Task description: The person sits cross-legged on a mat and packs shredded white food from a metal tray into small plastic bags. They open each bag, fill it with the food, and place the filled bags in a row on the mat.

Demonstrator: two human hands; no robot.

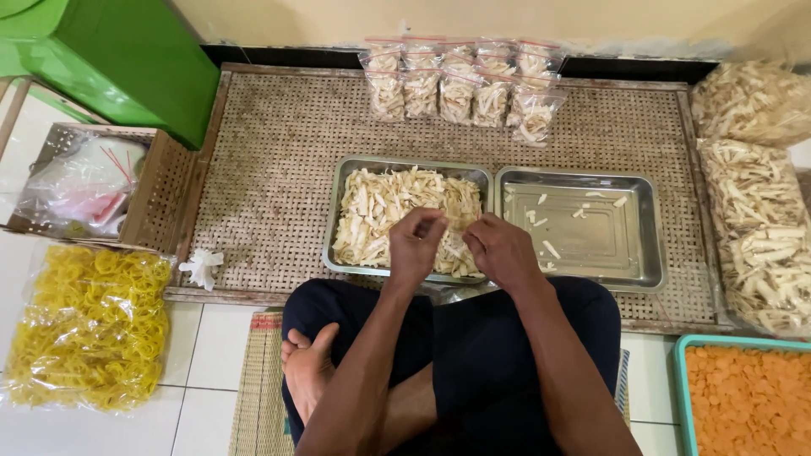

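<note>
Crossed legs (473,355) in dark trousers fill the near edge, a bare foot (308,367) resting beside the left forearm. Beyond them a woven mat (270,169) carries everything else. Along its right edge lie two big clear bags (760,219) of pale chips. At the mat's near edge sit two steel trays side by side: the left tray (334,219) is heaped with chips (380,207), the right tray (642,245) holds only scattered pieces. Small filled packets (460,84) line the far edge. Off the mat's left side lies a bag of yellow rubber bands (89,325). Both hands hover over the left tray's near right corner. The left hand (416,245) has fingertips bunched, pinching something too small to tell; the right hand (500,249) is curled, fingers together, just beside it.
</note>
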